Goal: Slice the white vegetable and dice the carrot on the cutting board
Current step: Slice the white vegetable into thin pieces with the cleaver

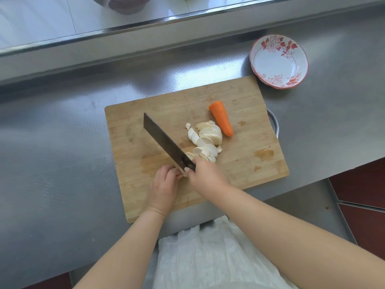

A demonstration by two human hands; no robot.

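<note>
A wooden cutting board [245, 163] lies on the steel counter. A row of thin white vegetable slices [207, 138] runs down its middle. An unpeeled-looking orange carrot piece [221, 118] lies whole just right of the slices. My right hand [205, 176] grips the handle of a dark cleaver [164, 140], whose blade points up and left. My left hand [165, 182] has curled fingers holding the last small stub of the white vegetable against the blade's near end; the stub is mostly hidden.
A white bowl with red flowers [279, 61] stands on the steel counter [62, 153] beyond the board's far right corner. A raised steel ledge [145, 24] runs along the back with a metal bowl [123, 4] above it. The counter's edge drops off at right.
</note>
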